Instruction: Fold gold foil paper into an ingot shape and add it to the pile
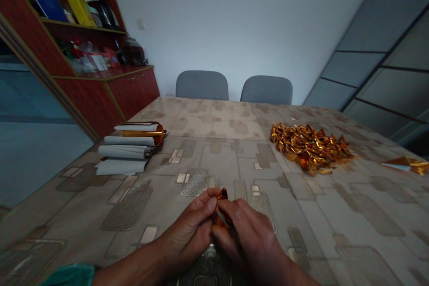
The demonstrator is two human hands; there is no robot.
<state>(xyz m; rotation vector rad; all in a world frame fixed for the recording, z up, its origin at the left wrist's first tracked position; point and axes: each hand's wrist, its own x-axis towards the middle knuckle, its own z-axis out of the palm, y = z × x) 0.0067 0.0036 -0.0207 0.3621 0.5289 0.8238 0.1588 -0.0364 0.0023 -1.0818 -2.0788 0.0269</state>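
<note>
A small piece of shiny gold-orange foil paper [222,218] is held between both hands near the table's front edge. My left hand [196,221] pinches it from the left, thumb at its upper part. From the right, my right hand [250,230] grips the same piece, its fingers covering much of it. A pile of folded gold foil pieces [310,146] lies on the table at the right. Rolled or curled sheets with gold and pale sides [129,149] lie at the left.
The patterned table [214,161] spreads ahead of me. Another foil piece [405,164] lies at its far right. Two grey chairs [202,85] [267,89] stand behind it against a pale wall. A red-brown cabinet [132,94] with shelves is at the left.
</note>
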